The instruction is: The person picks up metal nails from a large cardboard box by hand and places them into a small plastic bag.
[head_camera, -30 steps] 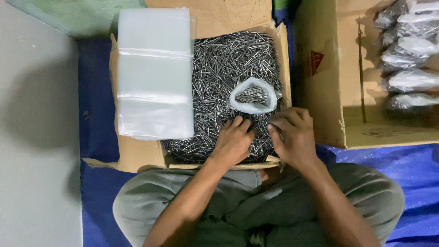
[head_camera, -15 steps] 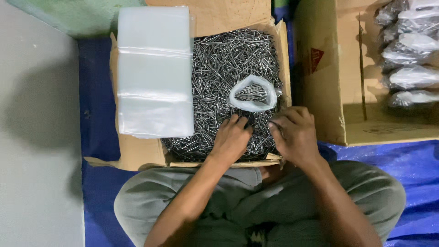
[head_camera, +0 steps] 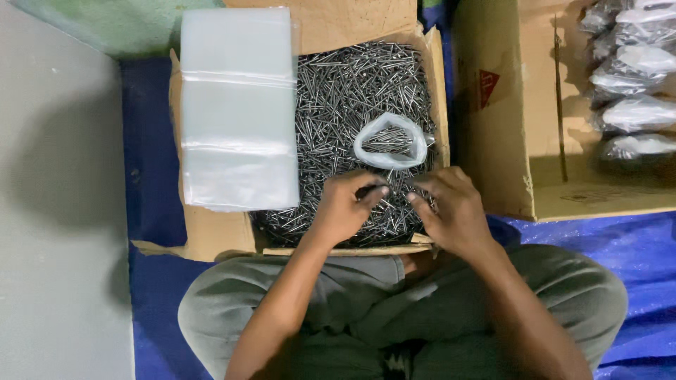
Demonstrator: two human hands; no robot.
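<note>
Nails [head_camera: 352,98] heaped under both hands, a few pinched between left fingers [head_camera: 372,191] and right fingers [head_camera: 417,200].

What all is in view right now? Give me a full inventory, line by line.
nails: a great many, grey metal, loose in the open box in front of the person
nail box: one, brown cardboard, centre, on the tarp
open bag: one, clear plastic, mouth up on the nails, some nails inside
stack of flat bags: one stack, clear plastic, across the left side of the nail box
second box: one, brown cardboard, at right
filled bags: at least five, clear with grey contents, inside the second box
tarp: one, blue, under both boxes
left hand: on the nails, fingers curled
right hand: on the nails, beside the left hand
</note>
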